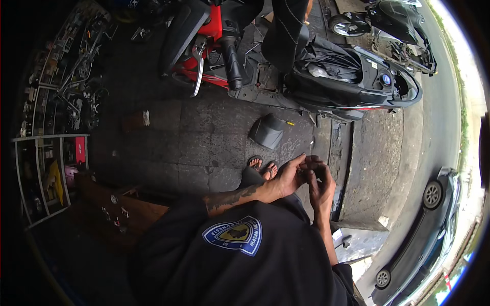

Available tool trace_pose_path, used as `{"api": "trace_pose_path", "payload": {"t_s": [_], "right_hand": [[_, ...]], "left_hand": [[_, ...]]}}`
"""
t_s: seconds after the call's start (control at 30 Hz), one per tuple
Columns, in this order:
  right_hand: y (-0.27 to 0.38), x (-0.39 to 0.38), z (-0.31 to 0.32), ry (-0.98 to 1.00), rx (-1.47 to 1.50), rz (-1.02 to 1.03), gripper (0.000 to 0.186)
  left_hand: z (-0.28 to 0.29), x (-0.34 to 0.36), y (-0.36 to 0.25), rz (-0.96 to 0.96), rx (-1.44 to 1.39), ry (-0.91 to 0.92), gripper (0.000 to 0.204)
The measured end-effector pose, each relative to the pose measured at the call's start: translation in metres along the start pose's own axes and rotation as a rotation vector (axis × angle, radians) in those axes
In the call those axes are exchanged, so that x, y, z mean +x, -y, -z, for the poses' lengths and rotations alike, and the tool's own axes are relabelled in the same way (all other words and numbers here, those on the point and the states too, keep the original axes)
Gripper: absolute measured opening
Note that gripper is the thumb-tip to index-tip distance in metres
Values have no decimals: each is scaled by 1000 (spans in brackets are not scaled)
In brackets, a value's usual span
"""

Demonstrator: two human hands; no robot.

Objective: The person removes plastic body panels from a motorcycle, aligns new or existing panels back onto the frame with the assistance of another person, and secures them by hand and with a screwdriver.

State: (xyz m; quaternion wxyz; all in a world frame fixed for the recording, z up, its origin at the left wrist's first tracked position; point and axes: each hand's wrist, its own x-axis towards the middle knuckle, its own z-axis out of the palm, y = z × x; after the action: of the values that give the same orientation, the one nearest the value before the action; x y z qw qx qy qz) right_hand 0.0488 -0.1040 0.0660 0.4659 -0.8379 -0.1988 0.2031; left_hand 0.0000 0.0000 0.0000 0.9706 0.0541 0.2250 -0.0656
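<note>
the left hand [290,176] and the right hand [320,187] meet in front of the person's chest, above the sandalled feet [262,167], and close together around something small and dark that lies between the fingers; it is too small and too hidden to name, and i cannot tell which way it points or how its long axis runs. the left hand is cupped palm up with the fingers curled toward the right hand, whose fingers bend in against them; whether either one truly pinches the piece i cannot tell. judging from how things lie, the work on the scooter [326,76] looks partly open: its seat [286,30] stands raised, the storage bay beneath is bare to view, and a grey plastic cover [267,131] lies on the dark paving [194,143] just short of the machine, well apart from the hands. nothing seen says the small piece is ready, so the hand work seems in its middle.
</note>
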Motion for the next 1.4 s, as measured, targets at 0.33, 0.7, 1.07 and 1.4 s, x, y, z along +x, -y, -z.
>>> {"api": "trace_pose_path", "payload": {"t_s": [0.33,0.7,1.07,1.4], "right_hand": [[20,-7,-26,-51,36,57,16],[35,-14,-35,-21,106,-67,15],[41,-22,-53,114,198,-132,16],[51,-22,-47,61,134,-95,18]], "left_hand": [[13,-26,-23,-40,-71,-3,40],[8,-46,-30,-145,-194,62,49],[21,-56,-24,-232,-294,79,53],[14,-72,-40,-330,-399,236,62]]}}
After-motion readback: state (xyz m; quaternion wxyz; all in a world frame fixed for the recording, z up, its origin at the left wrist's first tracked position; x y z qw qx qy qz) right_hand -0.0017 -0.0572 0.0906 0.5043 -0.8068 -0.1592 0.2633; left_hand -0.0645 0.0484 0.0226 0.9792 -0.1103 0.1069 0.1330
